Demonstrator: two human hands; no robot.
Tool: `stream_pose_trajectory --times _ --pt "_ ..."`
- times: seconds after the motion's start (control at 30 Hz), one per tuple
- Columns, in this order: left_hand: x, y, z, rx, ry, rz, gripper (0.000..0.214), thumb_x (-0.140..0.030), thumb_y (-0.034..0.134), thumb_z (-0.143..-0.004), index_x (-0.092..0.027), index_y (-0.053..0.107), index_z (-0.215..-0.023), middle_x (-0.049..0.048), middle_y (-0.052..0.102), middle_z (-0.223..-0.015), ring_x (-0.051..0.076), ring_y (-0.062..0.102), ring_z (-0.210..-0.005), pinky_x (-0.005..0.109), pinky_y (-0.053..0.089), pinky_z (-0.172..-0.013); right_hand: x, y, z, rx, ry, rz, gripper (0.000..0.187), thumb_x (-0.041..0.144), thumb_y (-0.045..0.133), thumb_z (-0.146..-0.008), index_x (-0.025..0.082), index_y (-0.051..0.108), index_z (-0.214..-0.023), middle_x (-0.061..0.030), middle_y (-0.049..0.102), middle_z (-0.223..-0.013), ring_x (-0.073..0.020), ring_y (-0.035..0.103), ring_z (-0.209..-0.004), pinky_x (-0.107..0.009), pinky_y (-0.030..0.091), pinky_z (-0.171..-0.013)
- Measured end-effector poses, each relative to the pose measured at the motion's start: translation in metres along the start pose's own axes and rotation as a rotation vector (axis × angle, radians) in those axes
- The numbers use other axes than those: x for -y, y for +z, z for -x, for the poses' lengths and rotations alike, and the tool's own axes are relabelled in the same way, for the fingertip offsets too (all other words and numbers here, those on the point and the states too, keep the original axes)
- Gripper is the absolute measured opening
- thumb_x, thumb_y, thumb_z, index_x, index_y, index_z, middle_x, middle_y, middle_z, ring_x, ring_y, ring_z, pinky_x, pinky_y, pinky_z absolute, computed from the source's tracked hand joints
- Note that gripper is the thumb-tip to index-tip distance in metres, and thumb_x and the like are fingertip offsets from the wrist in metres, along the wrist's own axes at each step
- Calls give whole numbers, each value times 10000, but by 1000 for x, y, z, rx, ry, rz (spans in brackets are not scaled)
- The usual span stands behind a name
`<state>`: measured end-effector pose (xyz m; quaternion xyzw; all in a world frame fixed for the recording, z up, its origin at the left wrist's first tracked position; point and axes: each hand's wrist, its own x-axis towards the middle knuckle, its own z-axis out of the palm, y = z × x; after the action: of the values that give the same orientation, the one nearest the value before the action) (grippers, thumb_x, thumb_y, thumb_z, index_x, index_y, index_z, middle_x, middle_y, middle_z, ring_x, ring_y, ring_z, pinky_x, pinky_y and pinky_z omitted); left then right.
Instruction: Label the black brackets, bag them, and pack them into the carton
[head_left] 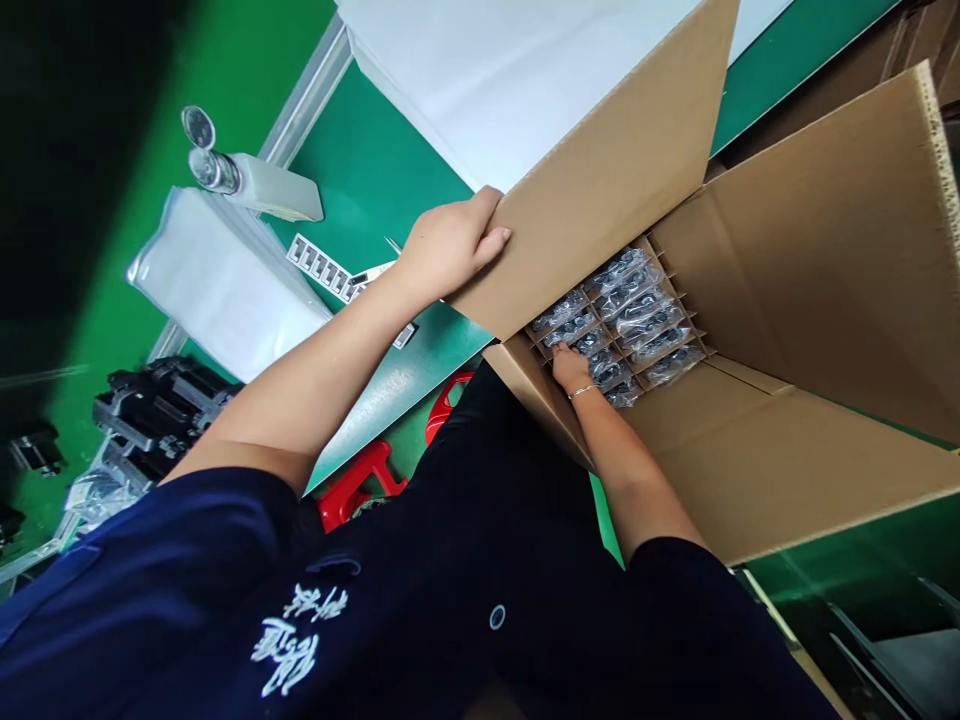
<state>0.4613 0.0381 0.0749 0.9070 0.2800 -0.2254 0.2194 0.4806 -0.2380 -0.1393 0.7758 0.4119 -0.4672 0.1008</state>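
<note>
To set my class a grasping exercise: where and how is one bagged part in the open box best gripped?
Probably pinch the bagged part by the crinkled plastic on its upper side, coming through the open top of the box: cardboard dividers flank it, leaving that side exposed. The right hand reaches in that way.
</note>
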Motion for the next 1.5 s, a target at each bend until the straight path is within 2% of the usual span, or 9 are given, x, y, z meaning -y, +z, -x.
stream_pose_trajectory --times 0.23,0.37,0.5,0.63,0.77,0.9,1.03,1.33,1.5 --pt "6 0 -2 -10 22 3 398 -447 349 -986 -226 466 -1296 127 641 -1124 347 566 -1167 432 444 -926 15 0 27 25 23 -63 553 195 267 -1016 185 254 -1568 -158 687 -1214 -255 682 -1053 -332 525 -871" --pt "5 1 -1 -11 25 3 398 -439 345 -986 -226 464 -1300 133 641 -1127 353 572 -1170 439 453 -910 15 -9 8 88 -16 -70 618 170 301 -1005 274 145 -1594 -134 719 -1161 -259 702 -1031 -350 521 -873" --pt "5 3 -1 -35 4 -39 403 -449 341 -987 -232 451 -1308 125 650 -1118 346 572 -1180 425 463 -902 13 -14 -10 106 6 -94 663 125 318 -981 233 103 -1598 -175 698 -1204 -273 687 -1078 -378 515 -905" --pt "4 3 0 -55 7 -87 406 -470 339 -983 -260 452 -1312 114 667 -1118 337 585 -1165 420 481 -882 10 -4 10 69 44 -147 667 175 315 -997 183 29 -1600 -179 690 -1220 -265 680 -1083 -353 515 -895" --pt "1 2 2 -63 3 -86 417 -491 307 -982 -288 441 -1320 107 667 -1127 339 562 -1210 423 481 -878 11 5 30 58 30 -179 635 194 306 -1009 227 77 -1601 -146 719 -1155 -262 694 -1040 -345 517 -873" --pt "0 3 2 -82 -9 -102 423 -521 302 -974 -291 449 -1297 100 665 -1123 333 550 -1219 409 469 -866 16 -3 15 55 -20 -200 639 154 313 -1003 306 124 -1594 -118 712 -1181 -259 691 -1056 -357 512 -886" --pt "-3 3 6 -85 -31 -156 440 -547 273 -973 -277 449 -1272 97 643 -1148 322 540 -1199 397 434 -841 22 -14 8 53 -8 -253 597 139 342 -986 253 275 -1568 -142 703 -1199 -269 685 -1069 -357 516 -889" --pt "-15 -1 11 -56 -93 -426 340 -442 198 -1018 -223 315 -1251 5 564 -1188 151 486 -1021 306 331 -801 36 16 126 -204 105 -502 479 248 273 -1027 138 535 -1412 -160 590 -1361 -268 546 -1232 -345 393 -1081" --pt "-15 -3 9 -25 -70 -386 402 -461 173 -1010 -225 338 -1291 38 580 -1197 169 506 -1073 325 346 -838 24 21 131 -238 124 -621 495 246 249 -1033 131 498 -1445 -129 568 -1417 -232 523 -1288 -325 385 -1105"
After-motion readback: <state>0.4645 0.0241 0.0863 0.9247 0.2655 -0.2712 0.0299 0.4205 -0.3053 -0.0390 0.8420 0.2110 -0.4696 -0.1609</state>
